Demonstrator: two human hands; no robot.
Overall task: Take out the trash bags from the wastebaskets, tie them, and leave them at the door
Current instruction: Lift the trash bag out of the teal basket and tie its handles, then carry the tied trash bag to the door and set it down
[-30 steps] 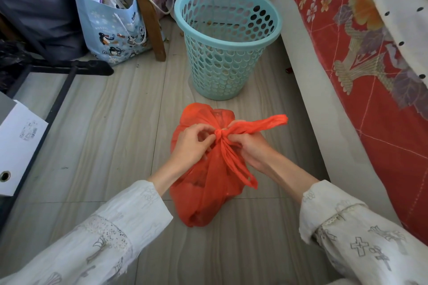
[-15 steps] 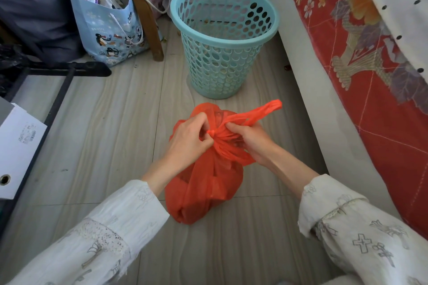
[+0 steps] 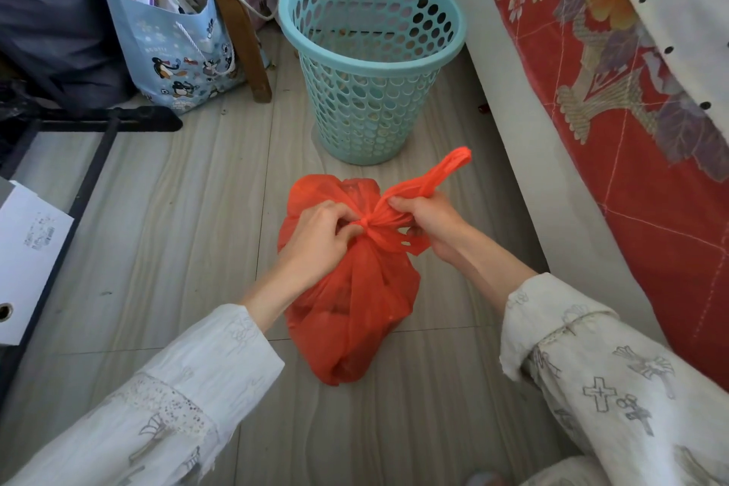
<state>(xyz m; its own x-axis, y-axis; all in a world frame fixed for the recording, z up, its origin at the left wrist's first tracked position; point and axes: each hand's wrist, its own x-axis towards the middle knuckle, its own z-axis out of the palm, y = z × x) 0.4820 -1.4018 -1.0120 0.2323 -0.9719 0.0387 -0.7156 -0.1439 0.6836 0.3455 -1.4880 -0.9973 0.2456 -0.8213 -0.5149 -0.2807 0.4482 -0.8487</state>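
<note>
An orange-red trash bag [image 3: 355, 312] stands full on the tiled floor in front of me. Its neck is gathered into a knot between my hands. My left hand [image 3: 315, 245] pinches the bag at the knot from the left. My right hand [image 3: 434, 225] grips the bag's handle strips on the right; one strip sticks up and to the right. Just behind the bag stands a turquoise perforated wastebasket [image 3: 371, 63], upright and with no bag in it.
A bed with a red flowered cover [image 3: 631, 130] runs along the right. A blue paper bag with penguins [image 3: 177, 51] leans by a wooden leg [image 3: 240, 32] at the back left. A black metal frame [image 3: 79, 185] and a white box [image 3: 27, 256] lie on the left.
Both hands have kept working at the knot. The handle loop that hung down over the bag's front is now drawn in by my right hand, and the other strip points up to the right.
</note>
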